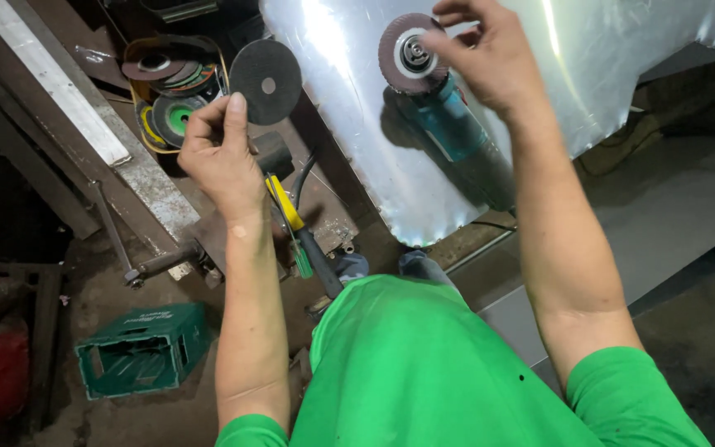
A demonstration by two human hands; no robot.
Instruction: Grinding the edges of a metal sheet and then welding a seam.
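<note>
The left hand [218,157] pinches a thin black cutting disc [266,82] by its lower edge between thumb and fingers, holding it upright just above the hand. Behind it sits a yellow-rimmed tray of spare discs [167,83], and below the hand lie a hammer [291,207] and a green crate [144,348] on the floor. The right hand [490,58] curls its fingertips around the flap disc [411,54] mounted on a teal angle grinder [453,124], which rests on a shiny metal sheet [622,58]. The two discs are well apart, one at each hand.
</note>
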